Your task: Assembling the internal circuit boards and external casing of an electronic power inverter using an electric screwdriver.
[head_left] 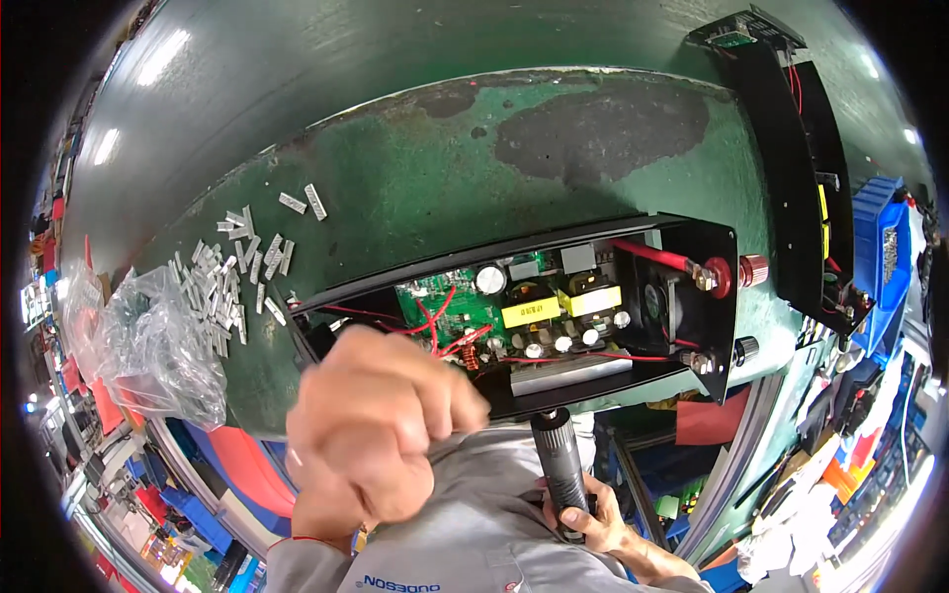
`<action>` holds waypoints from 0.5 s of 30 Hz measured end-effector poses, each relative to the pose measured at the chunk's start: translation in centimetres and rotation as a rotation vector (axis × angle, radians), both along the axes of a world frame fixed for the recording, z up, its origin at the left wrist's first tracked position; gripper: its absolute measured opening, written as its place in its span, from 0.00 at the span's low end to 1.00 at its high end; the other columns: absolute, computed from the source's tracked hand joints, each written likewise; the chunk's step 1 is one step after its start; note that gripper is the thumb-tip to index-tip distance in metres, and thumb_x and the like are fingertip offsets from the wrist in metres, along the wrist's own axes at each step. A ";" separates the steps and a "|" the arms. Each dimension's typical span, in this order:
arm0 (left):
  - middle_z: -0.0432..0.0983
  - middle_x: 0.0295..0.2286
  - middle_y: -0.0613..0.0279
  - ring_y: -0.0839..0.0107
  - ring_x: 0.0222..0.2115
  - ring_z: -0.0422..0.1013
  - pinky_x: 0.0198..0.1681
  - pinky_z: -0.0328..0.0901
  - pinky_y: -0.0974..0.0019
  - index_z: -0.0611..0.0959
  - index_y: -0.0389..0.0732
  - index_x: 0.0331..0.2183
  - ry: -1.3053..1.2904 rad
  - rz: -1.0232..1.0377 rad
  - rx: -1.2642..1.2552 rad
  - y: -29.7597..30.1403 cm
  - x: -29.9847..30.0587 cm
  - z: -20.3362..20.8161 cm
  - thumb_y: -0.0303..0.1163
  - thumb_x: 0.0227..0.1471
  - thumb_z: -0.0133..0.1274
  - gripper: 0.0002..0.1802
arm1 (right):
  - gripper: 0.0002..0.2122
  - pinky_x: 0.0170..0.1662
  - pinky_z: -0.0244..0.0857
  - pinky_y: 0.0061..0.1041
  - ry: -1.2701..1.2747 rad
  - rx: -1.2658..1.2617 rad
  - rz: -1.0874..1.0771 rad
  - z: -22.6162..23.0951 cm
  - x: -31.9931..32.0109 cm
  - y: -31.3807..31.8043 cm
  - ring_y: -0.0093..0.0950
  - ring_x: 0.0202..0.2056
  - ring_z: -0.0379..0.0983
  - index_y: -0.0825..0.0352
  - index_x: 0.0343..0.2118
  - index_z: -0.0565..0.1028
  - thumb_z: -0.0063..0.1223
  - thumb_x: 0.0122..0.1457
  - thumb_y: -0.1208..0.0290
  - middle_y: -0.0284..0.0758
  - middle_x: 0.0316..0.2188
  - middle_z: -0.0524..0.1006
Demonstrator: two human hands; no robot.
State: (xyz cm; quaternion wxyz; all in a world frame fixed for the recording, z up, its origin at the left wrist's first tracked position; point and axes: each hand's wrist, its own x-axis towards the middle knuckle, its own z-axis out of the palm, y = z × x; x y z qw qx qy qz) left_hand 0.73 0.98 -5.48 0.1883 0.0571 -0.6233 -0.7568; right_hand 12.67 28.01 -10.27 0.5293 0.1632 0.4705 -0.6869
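My left hand [371, 425] is raised near the close left end of an open black power unit [484, 395]. Its fingers are curled into a fist, smeared a little by motion; whatever they may pinch is hidden. My right hand [598, 519] wraps round the grip of a black electric screwdriver [560, 465], held upright against the near side of the unit. Inside the unit sit a green circuit board [435, 296], yellow-wrapped transformers [531, 312], red wires and a fan [652, 303]. A red terminal [720, 276] and a black terminal [744, 350] stick out of its right end plate.
Several small silver metal strips [217, 287] lie heaped at the left beside a see-through plastic bag [158, 336]. A second black housing [791, 178] stands at the right, with blue bins [883, 257] beyond it. The green bench top [415, 158] has a dark worn patch.
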 end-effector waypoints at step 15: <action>0.71 0.35 0.66 0.69 0.29 0.71 0.24 0.65 0.67 0.84 0.40 0.45 -0.275 -0.573 -1.356 0.2 -0.2 1.6 0.34 0.31 0.70 0.33 | 0.28 0.36 0.68 0.24 0.207 0.150 0.158 -1.1 1.0 0.6 0.21 0.30 0.72 0.74 0.55 0.68 0.60 0.60 0.57 0.34 0.31 0.78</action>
